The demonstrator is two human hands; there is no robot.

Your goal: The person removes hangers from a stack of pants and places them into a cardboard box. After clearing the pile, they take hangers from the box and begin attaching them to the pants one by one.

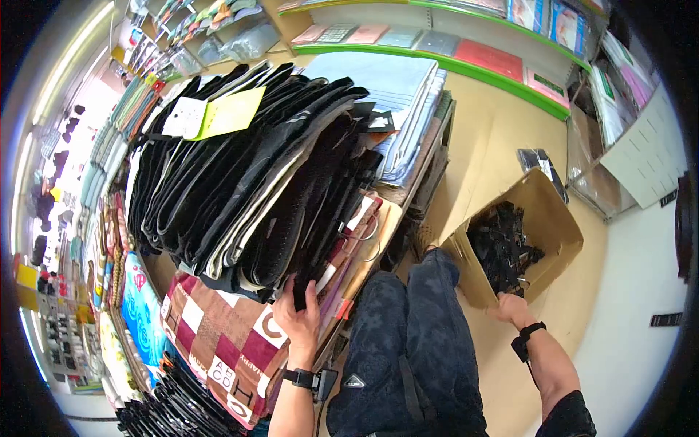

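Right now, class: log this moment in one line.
left hand: grips black folded item in stack | right hand: reaching into cardboard box of black clips

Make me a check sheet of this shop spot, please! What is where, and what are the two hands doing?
Surface: tan floor; display table mostly covered.
Job's things: stack of black folded goods; cardboard box holding black hangers.
Clutter: checked blanket, pale blue folded cloths, yellow tag.
Hands: left hand grips the stack's lower edge; right hand reaches into the box, its fingers hidden.
Cables: nothing seen.
Surroundings: green-edged shelves with packaged goods.
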